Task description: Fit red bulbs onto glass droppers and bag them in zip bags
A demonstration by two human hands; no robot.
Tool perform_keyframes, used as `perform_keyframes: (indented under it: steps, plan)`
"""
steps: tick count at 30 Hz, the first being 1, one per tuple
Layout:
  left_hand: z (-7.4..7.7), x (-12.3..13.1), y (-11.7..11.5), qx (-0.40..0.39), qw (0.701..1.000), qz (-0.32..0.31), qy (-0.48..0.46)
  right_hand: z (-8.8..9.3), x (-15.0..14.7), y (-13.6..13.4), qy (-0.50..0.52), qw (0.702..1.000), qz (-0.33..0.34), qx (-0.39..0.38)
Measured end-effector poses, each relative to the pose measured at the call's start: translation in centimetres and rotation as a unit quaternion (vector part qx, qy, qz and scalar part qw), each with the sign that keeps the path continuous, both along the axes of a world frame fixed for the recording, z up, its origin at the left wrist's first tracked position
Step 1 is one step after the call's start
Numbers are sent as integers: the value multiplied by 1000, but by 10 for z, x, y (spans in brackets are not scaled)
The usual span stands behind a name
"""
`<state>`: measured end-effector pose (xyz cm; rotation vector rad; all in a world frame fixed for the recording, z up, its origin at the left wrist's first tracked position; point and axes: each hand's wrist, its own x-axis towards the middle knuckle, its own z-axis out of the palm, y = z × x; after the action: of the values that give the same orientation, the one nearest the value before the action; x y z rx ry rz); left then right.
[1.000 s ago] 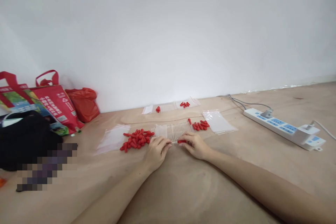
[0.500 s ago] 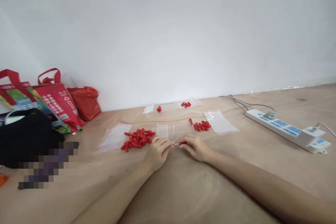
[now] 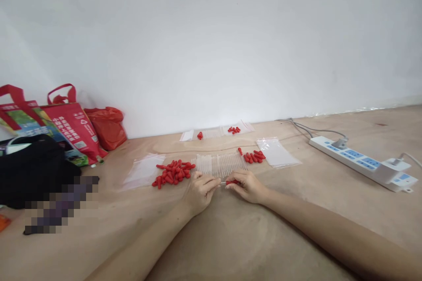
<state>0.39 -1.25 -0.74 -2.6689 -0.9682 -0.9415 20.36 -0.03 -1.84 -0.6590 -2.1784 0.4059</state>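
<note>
Holding a slender clear tube (image 3: 223,182) level between the left hand (image 3: 200,191) and the right hand (image 3: 248,186), low at mid-tabletop (image 3: 211,237). Gripping the tube's left part between thumb and fingertips of the left hand; left end hidden there. Pinching a red bulb (image 3: 232,181) in thumb and fingers of the right hand, in line with the tube and at its right end. Cannot tell depth of tube inside bulb, nor any contact with the wood.

Just beyond both hands: a row of clear tubes (image 3: 219,164), side by side. Left of the row, near the left hand: a loose red heap (image 3: 174,173) of bulbs; further left, a flat plastic bag (image 3: 145,168). Right of the row, beyond the right hand: a smaller red cluster (image 3: 253,157), then a second plastic bag (image 3: 278,153).

Further back, close to the wall (image 3: 211,44): more clear tubes (image 3: 213,134), with small red pieces (image 3: 234,130) at right. Well apart to the right: a white power strip (image 3: 359,160). Well apart to the left: a printed shopping bag (image 3: 70,127), a red plastic sack (image 3: 107,129), black cloth (image 3: 36,171).
</note>
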Motion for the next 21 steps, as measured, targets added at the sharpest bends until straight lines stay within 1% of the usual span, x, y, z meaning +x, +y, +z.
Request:
perform_keyframes:
  steps: [5, 9, 13, 21]
  plan:
    - [-1, 2, 0, 54, 998, -32, -9, 0, 0, -1, -16, 999, 0, 34]
    - [0, 4, -1, 71, 997, -36, -13, 0, 0, -1, -37, 997, -1, 62]
    - [0, 7, -3, 72, 997, -38, -9, -1, -2, 0, -59, 994, -7, 86]
    - [-3, 9, -1, 42, 999, -30, 7, -1, -4, 1, -93, 992, -11, 89]
